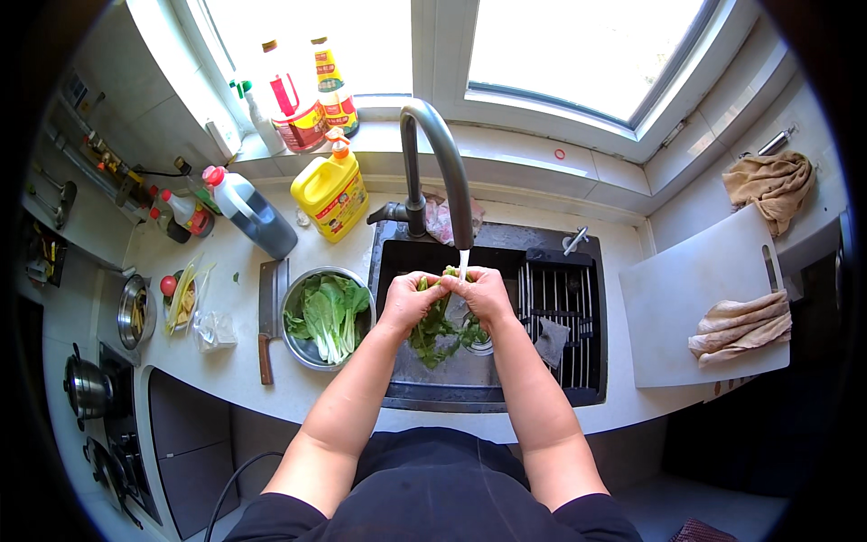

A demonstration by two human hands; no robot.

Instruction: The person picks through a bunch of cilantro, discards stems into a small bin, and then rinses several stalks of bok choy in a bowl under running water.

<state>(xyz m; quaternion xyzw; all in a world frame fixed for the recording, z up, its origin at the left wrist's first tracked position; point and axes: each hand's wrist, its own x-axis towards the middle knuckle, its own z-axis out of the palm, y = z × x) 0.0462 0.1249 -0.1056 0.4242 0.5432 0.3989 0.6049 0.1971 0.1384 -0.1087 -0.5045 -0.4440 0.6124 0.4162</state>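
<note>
Over the dark sink [424, 384], a bunch of leafy greens [436, 336] hangs leaves-down from both hands. My left hand [410, 299] is closed on the stems from the left side. From the right, my right hand [480, 295] pinches the same stems, and the fingertips of both hands nearly meet. Water [464, 260] runs from the grey faucet [435, 122] onto the stems and the right fingers. Just left of the sink, a metal bowl [359, 282] holds more leafy greens [327, 316] with pale stalks.
A cleaver [273, 307] lies left of the bowl. Behind it stand a dark-liquid bottle [257, 221] and a yellow jug [332, 194]. A rack [578, 316] with a grey cloth [552, 341] covers the sink's right side. Farther right is a white cutting board [655, 312] under a folded cloth [742, 327].
</note>
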